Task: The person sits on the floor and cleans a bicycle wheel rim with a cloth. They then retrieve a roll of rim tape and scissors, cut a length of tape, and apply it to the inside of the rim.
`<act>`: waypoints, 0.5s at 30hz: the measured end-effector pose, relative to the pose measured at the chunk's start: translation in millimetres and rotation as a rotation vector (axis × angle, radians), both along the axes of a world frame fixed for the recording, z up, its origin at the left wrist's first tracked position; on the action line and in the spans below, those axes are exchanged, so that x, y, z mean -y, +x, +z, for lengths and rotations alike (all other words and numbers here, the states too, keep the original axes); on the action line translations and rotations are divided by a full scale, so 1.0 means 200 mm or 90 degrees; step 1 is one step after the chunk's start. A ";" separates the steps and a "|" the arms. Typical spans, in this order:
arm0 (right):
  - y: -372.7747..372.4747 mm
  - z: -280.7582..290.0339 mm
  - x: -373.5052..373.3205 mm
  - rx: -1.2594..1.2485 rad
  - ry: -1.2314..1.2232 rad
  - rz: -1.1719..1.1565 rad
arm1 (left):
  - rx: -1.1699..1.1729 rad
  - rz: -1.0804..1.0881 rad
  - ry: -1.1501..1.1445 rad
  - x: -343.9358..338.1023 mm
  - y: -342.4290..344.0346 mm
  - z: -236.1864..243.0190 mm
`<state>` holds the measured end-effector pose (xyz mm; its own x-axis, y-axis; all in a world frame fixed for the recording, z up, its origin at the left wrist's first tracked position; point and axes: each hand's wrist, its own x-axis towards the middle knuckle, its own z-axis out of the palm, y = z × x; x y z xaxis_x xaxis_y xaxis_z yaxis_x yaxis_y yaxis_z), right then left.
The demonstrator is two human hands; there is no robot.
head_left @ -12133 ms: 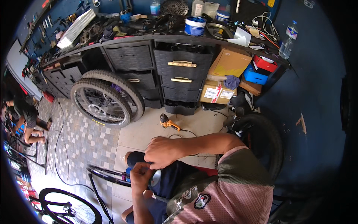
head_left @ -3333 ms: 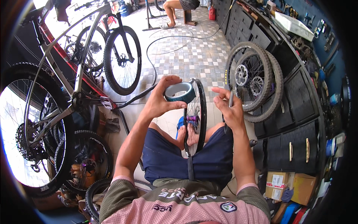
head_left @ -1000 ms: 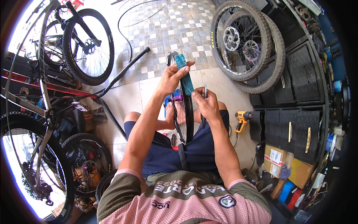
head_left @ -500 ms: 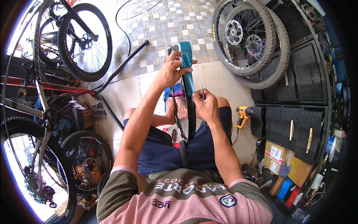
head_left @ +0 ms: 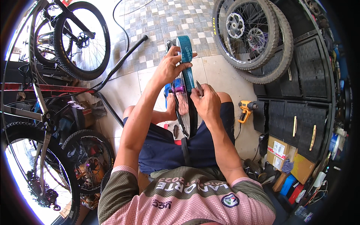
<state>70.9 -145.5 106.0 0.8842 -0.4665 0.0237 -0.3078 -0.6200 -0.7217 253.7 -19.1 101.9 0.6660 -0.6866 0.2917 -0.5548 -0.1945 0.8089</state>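
Note:
A bicycle wheel (head_left: pixel 192 118) stands upright between my legs, its purple hub (head_left: pixel 179 89) on the left side. At its top, my left hand (head_left: pixel 168 70) grips a wide roll of teal tape (head_left: pixel 185 52), thumb and fingers on its side. From the roll a strip of teal tape (head_left: pixel 188 79) runs down along the rim. My right hand (head_left: pixel 207 102) is closed around a small dark pointed tool (head_left: pixel 200 88), perhaps a blade; most of it is hidden by the fingers. That hand is beside the strip's lower end, thumb close to the rim.
An orange heat gun (head_left: pixel 246 110) lies on the floor to my right. Two loose wheels (head_left: pixel 258 69) lean against black cabinets (head_left: pixel 307 71). Bicycles (head_left: pixel 41 112) crowd the left side, near a long black pole (head_left: pixel 120 66). Cardboard boxes (head_left: pixel 280 152) are at the lower right.
My right hand has turned and risen slightly, so the pointed tool now tilts to the upper left. The tape roll has shifted a little up and left with my left hand.

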 end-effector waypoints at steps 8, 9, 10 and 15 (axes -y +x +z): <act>0.01 0.02 -0.01 0.009 -0.016 -0.001 | -0.009 0.009 0.028 0.00 0.00 0.02; 0.01 0.01 -0.01 0.008 -0.018 -0.001 | -0.004 0.008 0.030 0.00 0.00 0.02; 0.01 0.01 -0.02 0.008 -0.019 -0.001 | 0.001 0.007 0.032 0.00 0.00 0.02; 0.00 0.01 -0.01 -0.027 -0.033 0.018 | -0.013 0.013 0.039 0.00 -0.01 0.02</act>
